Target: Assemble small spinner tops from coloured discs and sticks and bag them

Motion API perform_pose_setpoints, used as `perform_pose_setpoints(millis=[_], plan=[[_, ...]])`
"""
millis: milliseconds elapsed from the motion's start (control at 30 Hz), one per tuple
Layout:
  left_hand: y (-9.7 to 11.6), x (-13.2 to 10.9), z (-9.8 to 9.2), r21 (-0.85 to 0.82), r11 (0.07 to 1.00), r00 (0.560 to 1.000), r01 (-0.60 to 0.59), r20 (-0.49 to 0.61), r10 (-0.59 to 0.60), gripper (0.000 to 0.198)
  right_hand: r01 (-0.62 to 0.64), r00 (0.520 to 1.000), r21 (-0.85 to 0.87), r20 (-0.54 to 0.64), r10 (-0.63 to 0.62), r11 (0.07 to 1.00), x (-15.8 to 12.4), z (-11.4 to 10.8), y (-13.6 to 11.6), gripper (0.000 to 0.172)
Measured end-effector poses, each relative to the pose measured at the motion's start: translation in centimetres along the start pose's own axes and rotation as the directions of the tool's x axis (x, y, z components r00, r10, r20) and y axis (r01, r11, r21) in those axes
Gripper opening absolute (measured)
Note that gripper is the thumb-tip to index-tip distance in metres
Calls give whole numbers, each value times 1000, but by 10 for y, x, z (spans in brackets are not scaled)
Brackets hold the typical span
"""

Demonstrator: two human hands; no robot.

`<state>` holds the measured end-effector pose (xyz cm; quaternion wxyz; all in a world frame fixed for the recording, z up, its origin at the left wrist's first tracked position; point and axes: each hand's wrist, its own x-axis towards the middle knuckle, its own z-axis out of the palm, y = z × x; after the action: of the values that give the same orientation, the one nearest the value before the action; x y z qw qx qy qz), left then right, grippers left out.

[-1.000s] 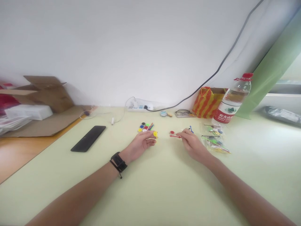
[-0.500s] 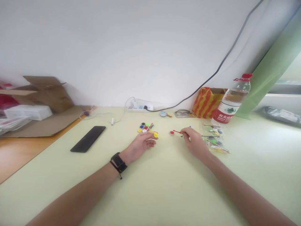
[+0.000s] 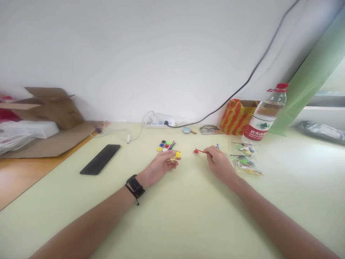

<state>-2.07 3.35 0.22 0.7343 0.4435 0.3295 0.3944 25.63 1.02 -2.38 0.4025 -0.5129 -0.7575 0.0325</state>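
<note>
Pinching a slim red stick point(image 3: 200, 151), long axis toward the red disc point(image 3: 196, 151), the right hand point(image 3: 220, 163) lies right of it, nearer than the left hand point(image 3: 159, 166), which grips a yellow disc point(image 3: 178, 154) left of it.

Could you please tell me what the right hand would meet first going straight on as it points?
Most likely the red disc, at or near the tip of the red stick in the right hand; depth is unclear.

Table point(image 3: 175, 216) open between forearms point(image 3: 94, 219); bagged pieces point(image 3: 244, 161), bottle point(image 3: 258, 126) obstruct beyond right hand point(image 3: 221, 164).
</note>
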Motion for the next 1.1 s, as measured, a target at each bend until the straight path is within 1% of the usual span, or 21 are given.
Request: perform_pose_setpoints(millis=[133, 267, 400, 567, 633, 733, 833, 933, 1000, 1100], plan=[[1, -1, 1, 9, 1000, 1000, 9, 1, -9, 23, 0, 999, -25, 51, 2, 1000, -2, 1, 0, 29], [1, -1, 1, -1, 1000, 1000, 16, -7, -16, 24, -9, 994, -39, 104, 13, 999, -4, 0, -2, 26], [1, -1, 2, -12, 1000, 1000, 11, -9, -11, 22, -28, 989, 9, 148, 27, 1000, -7, -5, -9, 22], [1, -1, 2, -16, 1000, 1000, 4, -11, -4, 22, -61, 976, 118, 214, 34, 991, -9, -15, -25, 20], [1, -1, 1, -16, 1000, 1000, 9, -8, -9, 23, -54, 962, 159, 271, 9, 986, -10, -18, -32, 22], [0, 0, 1, -21, 1000, 1000, 9, -15, -9, 23, -46, 924, 225, 380, -44, 973, -12, -19, -40, 25], [-1, 0, 1, -32, 999, 1000, 0, -18, -1, 22, -76, 890, 297, 451, -70, 952, -13, -21, -45, 25], [-1, 0, 1, -38, 999, 999, -1, -35, 0, 22, -124, 861, 354, 502, -77, 927, -12, -27, -49, 20], [-1, 0, 0, -35, 999, 999, -8, -45, 7, 22, -155, 853, 375, 517, -68, 914, -10, -32, -51, 18], [-2, 0, 0, -40, 999, 999, -17, -42, 15, 23, -218, 865, 412, 501, -20, 885, -8, -34, -54, 15]])
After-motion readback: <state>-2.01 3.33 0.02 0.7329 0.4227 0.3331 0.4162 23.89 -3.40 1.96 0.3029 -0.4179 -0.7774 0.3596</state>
